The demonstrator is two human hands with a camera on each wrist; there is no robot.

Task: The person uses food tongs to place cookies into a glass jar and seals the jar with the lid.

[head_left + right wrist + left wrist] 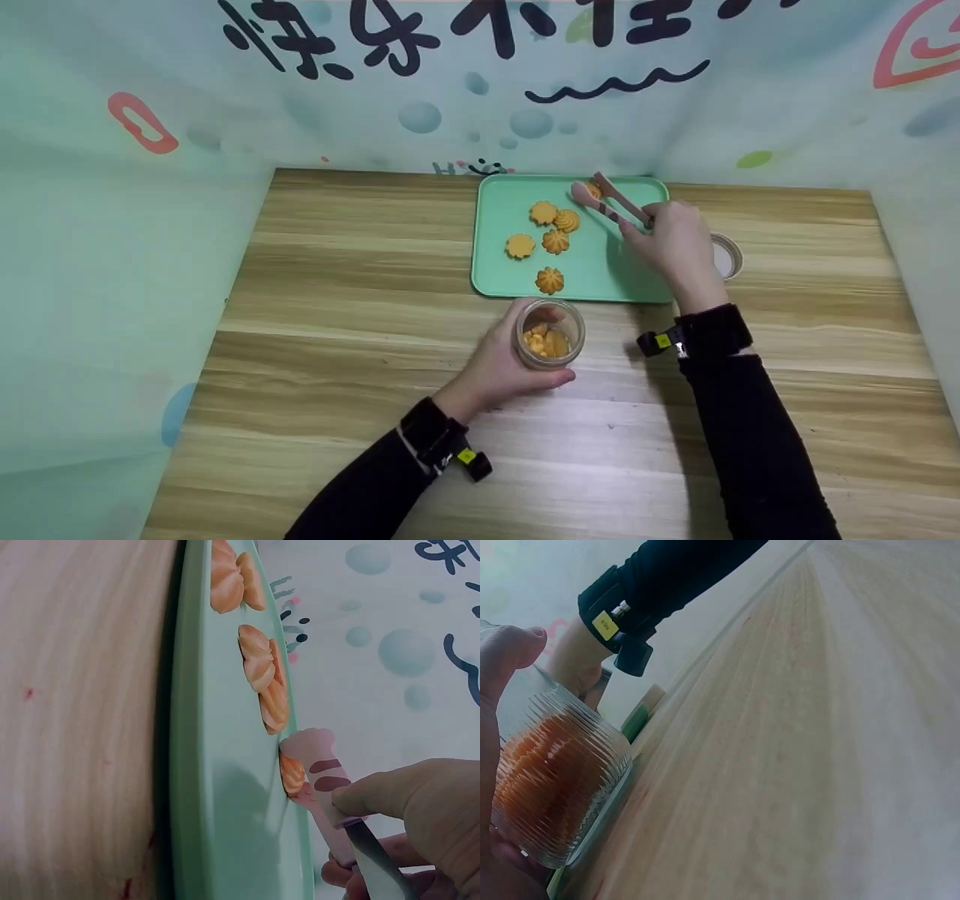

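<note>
My left hand holds a clear ribbed glass jar, with its mouth facing up, in front of the tray. Several orange-brown cookies lie inside it, also visible through the glass jar in the left wrist view. My right hand grips pink tongs over the back right of a mint-green tray. The tong tips stand on either side of one cookie lying on the tray; in the right wrist view the tongs partly hide that cookie.
More flower-shaped cookies are spread over the tray's left and middle. A round lid lies right of the tray, partly behind my right wrist. The wood-grain table meets a printed cloth backdrop behind.
</note>
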